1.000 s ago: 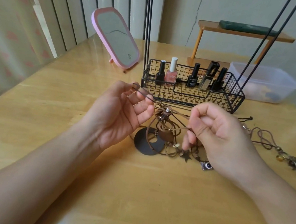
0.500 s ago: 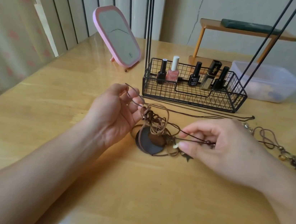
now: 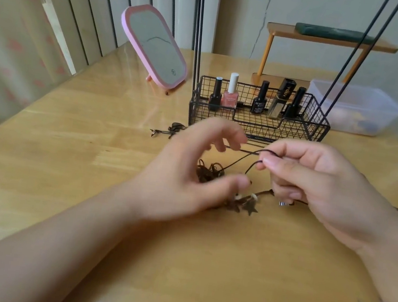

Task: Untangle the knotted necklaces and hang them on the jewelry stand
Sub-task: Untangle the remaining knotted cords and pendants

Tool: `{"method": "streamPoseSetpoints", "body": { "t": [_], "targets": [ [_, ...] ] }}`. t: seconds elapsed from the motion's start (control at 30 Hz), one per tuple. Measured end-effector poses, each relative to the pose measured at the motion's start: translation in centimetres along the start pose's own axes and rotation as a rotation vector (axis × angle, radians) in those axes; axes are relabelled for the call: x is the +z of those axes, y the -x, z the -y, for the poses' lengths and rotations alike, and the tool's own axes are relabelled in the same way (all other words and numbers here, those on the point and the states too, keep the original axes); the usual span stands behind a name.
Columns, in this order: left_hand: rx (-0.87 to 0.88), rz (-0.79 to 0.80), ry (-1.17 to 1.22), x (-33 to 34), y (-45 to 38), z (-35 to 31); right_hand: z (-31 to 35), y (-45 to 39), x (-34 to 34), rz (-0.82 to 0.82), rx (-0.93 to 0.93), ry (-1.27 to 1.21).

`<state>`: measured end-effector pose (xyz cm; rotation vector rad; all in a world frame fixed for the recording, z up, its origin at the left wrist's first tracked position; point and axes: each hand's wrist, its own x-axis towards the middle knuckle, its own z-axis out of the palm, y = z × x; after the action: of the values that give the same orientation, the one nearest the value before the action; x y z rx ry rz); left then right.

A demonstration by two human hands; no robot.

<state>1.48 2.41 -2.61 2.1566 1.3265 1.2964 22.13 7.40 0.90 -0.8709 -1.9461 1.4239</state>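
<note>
We have a loop of thin dark cord (image 3: 255, 158) pinched between thumb and forefinger of our right hand (image 3: 314, 186), lifted just above the desk (image 3: 65, 158). Our left hand (image 3: 189, 175) hovers spread and blurred over the knotted necklaces (image 3: 209, 172), gripping nothing as far as we can tell. The tangle lies on the desk between our hands, its star charm (image 3: 251, 208) and pale beads nearest us.

These cords look light, limp and thin — they should follow a gentle pull but cinch tighter under a hard one, so we judge it best to grip close to the knot and tease loops wider, never tug by the charms.

The wire basket of the jewelry stand (image 3: 259, 123) sits just behind, its upright rods (image 3: 197, 49) rising beyond; there is open desk toward us and to the left, while a separate small cord piece (image 3: 167, 131) lies left of the basket.
</note>
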Motion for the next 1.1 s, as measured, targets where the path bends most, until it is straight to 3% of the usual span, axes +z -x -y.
{"method": "streamPoseSetpoints", "body": {
  "t": [0.17, 0.37, 0.53, 0.7, 0.8, 0.97, 1.1],
  "targets": [
    [0.166, 0.185, -0.103, -0.5, -0.2, 0.9, -0.3, -0.2, -0.1, -0.103, 0.016, 0.141],
    [0.1, 0.454, -0.199, -1.2, -0.2, 2.1, -0.7, -0.5, -0.1, -0.23, 0.05, 0.353],
    [0.146, 0.31, -0.238, -0.9, -0.4, 2.5, -0.7, -0.5, 0.0, -0.26, 0.099, 0.512],
    [-0.138, 0.1, 0.065, -0.4, -0.2, 1.7, -1.0, -0.5, 0.2, -0.181, 0.11, 0.474],
    [-0.19, -0.026, 0.051, -0.1, -0.2, 1.8, -0.6, -0.3, 0.2, -0.015, 0.105, 0.282],
    [-0.233, -0.108, -0.02, 0.5, -0.3, 1.8, -0.3, -0.1, -0.4, 0.241, 0.116, 0.037],
    [-0.282, -0.148, -0.017, 0.6, -0.3, 1.8, -0.7, -0.1, -0.8, 0.319, 0.058, -0.127]
  ]
}}
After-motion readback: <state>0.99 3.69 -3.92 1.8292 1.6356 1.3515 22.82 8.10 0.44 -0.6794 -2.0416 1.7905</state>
